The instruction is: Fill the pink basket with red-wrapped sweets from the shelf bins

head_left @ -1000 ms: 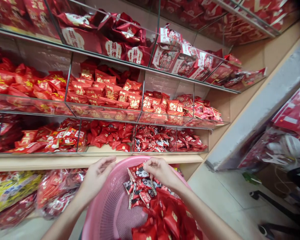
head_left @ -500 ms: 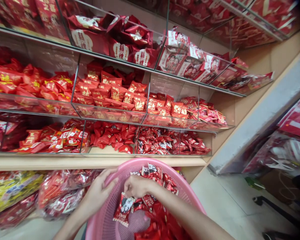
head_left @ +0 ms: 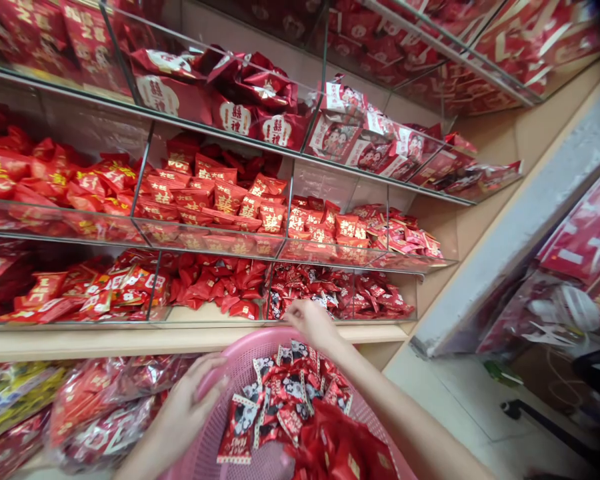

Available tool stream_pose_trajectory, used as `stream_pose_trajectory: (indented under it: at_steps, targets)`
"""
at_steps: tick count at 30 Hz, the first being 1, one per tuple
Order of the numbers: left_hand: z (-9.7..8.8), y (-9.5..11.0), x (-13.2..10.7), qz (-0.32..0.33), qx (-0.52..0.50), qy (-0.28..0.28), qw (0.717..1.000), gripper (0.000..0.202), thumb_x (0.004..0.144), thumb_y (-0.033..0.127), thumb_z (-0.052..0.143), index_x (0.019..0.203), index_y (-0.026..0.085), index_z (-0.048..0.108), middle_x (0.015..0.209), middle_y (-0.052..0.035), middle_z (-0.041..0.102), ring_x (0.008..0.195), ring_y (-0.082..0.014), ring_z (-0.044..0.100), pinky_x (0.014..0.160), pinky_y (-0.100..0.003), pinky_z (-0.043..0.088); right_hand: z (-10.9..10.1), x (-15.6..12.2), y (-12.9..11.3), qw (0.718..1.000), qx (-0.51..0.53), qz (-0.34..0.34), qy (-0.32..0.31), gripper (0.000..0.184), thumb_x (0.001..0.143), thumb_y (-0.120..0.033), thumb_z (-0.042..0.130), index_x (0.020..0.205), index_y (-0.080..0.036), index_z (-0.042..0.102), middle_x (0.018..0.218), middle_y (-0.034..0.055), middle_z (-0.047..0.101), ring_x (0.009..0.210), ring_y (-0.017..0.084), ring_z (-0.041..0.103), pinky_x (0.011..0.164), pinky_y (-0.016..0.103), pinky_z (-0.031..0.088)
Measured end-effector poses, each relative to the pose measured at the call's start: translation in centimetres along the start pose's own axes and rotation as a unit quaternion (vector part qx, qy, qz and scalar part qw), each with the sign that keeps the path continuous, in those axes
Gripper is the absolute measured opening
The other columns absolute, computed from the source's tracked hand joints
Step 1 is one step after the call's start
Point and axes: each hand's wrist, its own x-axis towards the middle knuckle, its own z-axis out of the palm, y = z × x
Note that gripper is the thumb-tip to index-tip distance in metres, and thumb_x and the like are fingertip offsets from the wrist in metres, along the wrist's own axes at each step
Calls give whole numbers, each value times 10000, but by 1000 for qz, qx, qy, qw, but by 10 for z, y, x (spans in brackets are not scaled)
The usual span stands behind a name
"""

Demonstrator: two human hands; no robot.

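My left hand [head_left: 193, 399] grips the near-left rim of a pink plastic basket [head_left: 240, 357], with its fingers curled over the edge. Inside the basket lie several red, black and white candy packets [head_left: 280, 393] and plain red packets [head_left: 335, 447]. My right hand [head_left: 313, 322] reaches up over the far rim to the lowest glass bin, which holds the same red-and-white candies [head_left: 330, 290]. Its fingers are bent at the bin's front edge; what they hold, if anything, is hidden.
Glass-fronted shelves [head_left: 220, 233] stacked in tiers hold red wrapped sweets and gift bags [head_left: 230, 100]. A wooden ledge [head_left: 105, 340] runs below them, with bagged sweets [head_left: 100, 400] under it. At the right are a grey pillar [head_left: 520, 220], a tiled floor [head_left: 460, 393] and red packaging.
My right hand has left the basket's packets and risen to the lowest bin. My left hand moved onto the basket rim and stays there. The view tilted slightly.
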Motion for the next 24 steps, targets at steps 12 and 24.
stream_pose_trajectory:
  at_steps: [12,24]
  targets:
    - [3,-10,-1,-6,18,-20,1000,392,800,453,481,1078,201,596,1209,-107,576,1186,-278,468,1038,-453,309,-15,22,96,960,61,262,73,410,826,-329,514,445,-179,498,433,47,528,440,135,507,469,253,339]
    - [2,-20,2,0,59,-28,998,431,792,492,455,1080,208,606,1237,-93,568,1197,-264,469,1036,-438,325,-18,29,89,877,338,339,34,204,859,-243,535,694,-125,533,550,-47,561,354,29,405,338,152,304]
